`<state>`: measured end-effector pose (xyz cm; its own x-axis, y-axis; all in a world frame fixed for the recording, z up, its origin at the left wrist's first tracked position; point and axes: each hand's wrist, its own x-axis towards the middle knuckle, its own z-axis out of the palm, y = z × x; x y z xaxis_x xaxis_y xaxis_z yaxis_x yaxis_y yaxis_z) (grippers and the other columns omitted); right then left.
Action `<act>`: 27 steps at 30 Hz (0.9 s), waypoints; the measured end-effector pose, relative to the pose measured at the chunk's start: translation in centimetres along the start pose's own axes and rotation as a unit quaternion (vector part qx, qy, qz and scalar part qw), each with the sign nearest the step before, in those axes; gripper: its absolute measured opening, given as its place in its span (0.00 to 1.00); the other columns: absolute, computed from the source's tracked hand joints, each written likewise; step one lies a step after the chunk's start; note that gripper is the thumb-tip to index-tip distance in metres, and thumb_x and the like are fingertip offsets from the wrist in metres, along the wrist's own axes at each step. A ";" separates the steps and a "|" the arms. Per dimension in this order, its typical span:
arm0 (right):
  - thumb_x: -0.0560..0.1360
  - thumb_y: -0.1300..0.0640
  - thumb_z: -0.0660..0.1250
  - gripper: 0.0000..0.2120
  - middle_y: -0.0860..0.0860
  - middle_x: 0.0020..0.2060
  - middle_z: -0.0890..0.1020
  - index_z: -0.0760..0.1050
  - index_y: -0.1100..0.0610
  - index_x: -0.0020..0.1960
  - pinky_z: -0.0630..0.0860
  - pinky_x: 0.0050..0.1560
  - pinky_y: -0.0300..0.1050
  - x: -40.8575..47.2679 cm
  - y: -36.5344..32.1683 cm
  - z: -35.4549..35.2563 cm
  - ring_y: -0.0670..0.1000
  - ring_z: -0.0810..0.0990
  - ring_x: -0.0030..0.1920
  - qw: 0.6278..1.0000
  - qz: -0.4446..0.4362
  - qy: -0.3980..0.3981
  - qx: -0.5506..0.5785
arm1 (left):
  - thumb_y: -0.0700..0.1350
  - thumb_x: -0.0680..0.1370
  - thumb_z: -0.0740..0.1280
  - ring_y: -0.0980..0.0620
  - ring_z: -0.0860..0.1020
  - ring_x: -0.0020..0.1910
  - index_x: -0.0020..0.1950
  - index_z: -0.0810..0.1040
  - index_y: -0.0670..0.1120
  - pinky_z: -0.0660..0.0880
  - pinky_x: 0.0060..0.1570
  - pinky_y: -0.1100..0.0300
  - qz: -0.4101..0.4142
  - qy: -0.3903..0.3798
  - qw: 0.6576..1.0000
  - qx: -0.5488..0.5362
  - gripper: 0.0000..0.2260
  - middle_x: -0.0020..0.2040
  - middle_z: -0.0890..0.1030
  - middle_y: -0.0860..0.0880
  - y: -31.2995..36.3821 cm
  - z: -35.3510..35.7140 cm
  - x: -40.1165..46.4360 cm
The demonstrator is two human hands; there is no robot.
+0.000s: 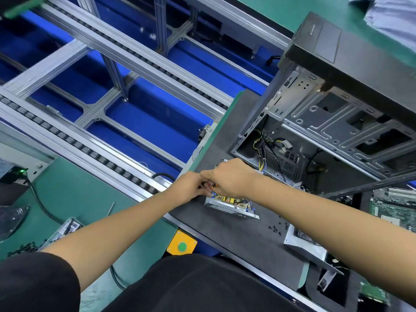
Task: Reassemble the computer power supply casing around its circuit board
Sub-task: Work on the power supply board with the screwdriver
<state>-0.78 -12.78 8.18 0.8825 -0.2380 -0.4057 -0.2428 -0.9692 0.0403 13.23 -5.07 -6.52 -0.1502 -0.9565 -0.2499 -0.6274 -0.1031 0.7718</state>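
Both hands curled over power supply casing [231, 207] (board mostly hidden): left hand [188, 188], right hand [227, 176], grasp unclear.

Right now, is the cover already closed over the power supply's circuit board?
No, the power supply sits open-topped on the dark mat, its circuit board's components showing, with both hands at its near-left corner.

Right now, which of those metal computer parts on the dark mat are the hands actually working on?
The small open power supply tray, circuit board showing, with both hands on its left end. The big tower case behind and the silver cover lower right lie untouched.
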 end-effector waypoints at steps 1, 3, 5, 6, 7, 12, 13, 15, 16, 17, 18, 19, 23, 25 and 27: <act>0.79 0.51 0.59 0.04 0.47 0.32 0.71 0.68 0.48 0.53 0.52 0.28 0.43 0.1 0.0 0.0 0.57 0.74 0.35 1.000 0.004 -0.005 -0.002 | 0.49 0.74 0.77 0.62 0.78 0.41 0.49 0.85 0.47 0.75 0.46 0.65 -0.002 0.001 1.000 0.011 0.08 0.43 0.85 0.57 0.2 0.0 0.1; 0.78 0.51 0.60 0.05 0.48 0.33 0.71 0.63 0.47 0.49 0.51 0.28 0.44 0.3 -0.1 0.1 0.56 0.71 0.35 1.000 0.018 -0.009 0.003 | 0.50 0.74 0.77 0.60 0.76 0.42 0.51 0.85 0.47 0.71 0.44 0.70 0.002 0.005 0.999 0.044 0.10 0.45 0.86 0.54 0.5 0.1 0.2; 0.78 0.51 0.61 0.10 0.49 0.36 0.74 0.59 0.46 0.48 0.52 0.28 0.44 0.4 0.0 0.1 0.56 0.71 0.36 0.999 0.029 -0.016 0.017 | 0.52 0.75 0.76 0.61 0.75 0.41 0.52 0.85 0.47 0.66 0.39 0.75 0.018 0.013 0.997 0.073 0.11 0.46 0.85 0.54 0.4 0.2 0.2; 0.77 0.51 0.61 0.11 0.49 0.35 0.73 0.58 0.47 0.48 0.52 0.28 0.44 0.4 0.0 0.1 0.57 0.71 0.36 0.999 0.030 -0.019 0.025 | 0.52 0.75 0.76 0.60 0.74 0.40 0.52 0.85 0.47 0.65 0.38 0.74 0.024 0.016 0.996 0.083 0.11 0.46 0.85 0.53 0.3 0.2 0.1; 0.77 0.50 0.61 0.11 0.49 0.32 0.71 0.58 0.47 0.48 0.52 0.28 0.45 0.5 0.0 0.2 0.57 0.70 0.35 0.999 0.027 -0.018 0.028 | 0.53 0.76 0.75 0.59 0.75 0.40 0.52 0.84 0.46 0.66 0.38 0.72 0.028 0.018 0.995 0.095 0.11 0.45 0.85 0.52 0.2 0.3 0.0; 0.73 0.51 0.61 0.15 0.47 0.26 0.63 0.54 0.51 0.50 0.53 0.27 0.44 0.5 0.4 -0.3 0.53 0.64 0.25 0.999 -0.029 -0.022 -0.002 | 0.55 0.78 0.72 0.53 0.80 0.45 0.53 0.82 0.49 0.75 0.42 0.61 0.036 0.032 0.988 0.149 0.11 0.47 0.84 0.53 0.3 0.7 -0.5; 0.73 0.52 0.61 0.14 0.47 0.26 0.63 0.56 0.51 0.50 0.54 0.27 0.44 0.6 0.6 -0.4 0.54 0.66 0.26 0.999 -0.038 -0.027 -0.008 | 0.57 0.78 0.71 0.54 0.80 0.46 0.53 0.82 0.51 0.75 0.43 0.60 0.028 0.035 0.985 0.165 0.12 0.47 0.84 0.54 0.2 0.8 -0.6; 0.75 0.53 0.61 0.10 0.47 0.27 0.63 0.61 0.52 0.52 0.58 0.29 0.45 0.9 0.7 -0.5 0.58 0.69 0.30 0.998 -0.042 -0.035 -0.001 | 0.60 0.77 0.70 0.55 0.80 0.46 0.53 0.81 0.54 0.70 0.39 0.62 0.011 0.042 0.980 0.194 0.12 0.46 0.84 0.57 0.1 1.0 -0.5; 0.76 0.52 0.61 0.09 0.46 0.28 0.63 0.62 0.52 0.51 0.60 0.30 0.46 1.1 0.7 -0.6 0.59 0.70 0.32 0.998 -0.042 -0.035 0.007 | 0.61 0.77 0.70 0.54 0.81 0.46 0.53 0.81 0.55 0.68 0.38 0.62 0.005 0.041 0.978 0.205 0.12 0.45 0.84 0.57 0.1 1.1 -0.5; 0.76 0.51 0.61 0.09 0.46 0.29 0.63 0.62 0.51 0.50 0.62 0.31 0.47 1.2 0.7 -0.6 0.59 0.70 0.33 0.998 -0.044 -0.033 0.010 | 0.61 0.77 0.69 0.53 0.81 0.46 0.53 0.81 0.55 0.68 0.38 0.61 0.000 0.039 0.976 0.213 0.12 0.45 0.84 0.56 0.1 1.1 -0.5; 0.77 0.50 0.62 0.09 0.46 0.29 0.63 0.61 0.51 0.50 0.62 0.31 0.47 1.3 0.7 -0.6 0.59 0.70 0.33 0.998 -0.050 -0.027 0.011 | 0.62 0.78 0.69 0.53 0.81 0.46 0.53 0.80 0.55 0.69 0.39 0.60 -0.004 0.036 0.975 0.219 0.12 0.45 0.84 0.56 0.1 1.2 -0.5; 0.78 0.49 0.61 0.08 0.47 0.29 0.64 0.62 0.51 0.50 0.60 0.30 0.47 1.4 0.7 -0.6 0.58 0.70 0.32 0.998 -0.055 -0.021 0.003 | 0.61 0.78 0.68 0.52 0.81 0.46 0.53 0.80 0.54 0.72 0.39 0.59 -0.009 0.034 0.975 0.221 0.12 0.45 0.84 0.55 0.1 1.3 -0.6; 0.83 0.45 0.51 0.16 0.52 0.36 0.79 0.69 0.55 0.59 0.63 0.30 0.45 0.9 0.4 -0.3 0.58 0.74 0.32 0.991 -0.085 0.008 -0.107 | 0.61 0.80 0.66 0.50 0.81 0.45 0.50 0.78 0.53 0.78 0.44 0.55 -0.028 0.019 0.969 0.243 0.12 0.44 0.82 0.52 0.7 1.2 -0.8; 0.82 0.44 0.52 0.15 0.52 0.39 0.78 0.66 0.53 0.61 0.66 0.31 0.46 0.6 0.1 -0.3 0.55 0.70 0.28 0.988 -0.098 0.012 -0.117 | 0.58 0.82 0.63 0.49 0.80 0.46 0.52 0.77 0.51 0.79 0.47 0.52 -0.031 0.007 0.965 0.260 0.11 0.45 0.80 0.51 1.1 1.2 -0.7; 0.80 0.46 0.54 0.13 0.51 0.39 0.73 0.63 0.52 0.61 0.65 0.30 0.47 0.5 0.1 -0.6 0.53 0.63 0.25 0.990 -0.105 0.007 -0.095 | 0.55 0.83 0.61 0.48 0.80 0.50 0.55 0.76 0.50 0.79 0.50 0.53 -0.031 -0.015 0.958 0.283 0.10 0.47 0.78 0.51 1.3 1.2 -0.5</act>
<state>-0.17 -13.06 8.51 0.9114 -0.0305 -0.4104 0.0245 -0.9915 0.1280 11.59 -4.40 -6.13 -0.1153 -0.9441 -0.3090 -0.9489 0.0127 0.3154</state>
